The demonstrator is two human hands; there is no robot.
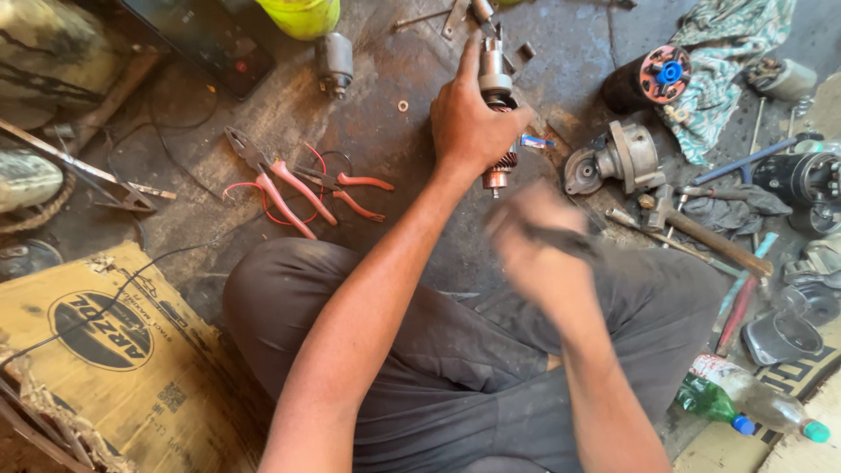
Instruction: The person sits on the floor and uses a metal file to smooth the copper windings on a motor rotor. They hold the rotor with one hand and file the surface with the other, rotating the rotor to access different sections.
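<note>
Armature [496, 96] clenched in left hand [469, 123], right hand [539, 245] blurred, grip unclear, red-handled pliers [280, 184] nearby, hammer [701, 229] alongside

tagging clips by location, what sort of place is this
Probably a small motor repair workshop, worked on the floor: the left hand grips a copper-wound metal armature, beside red-handled pliers and a grey metal starter housing.
</note>
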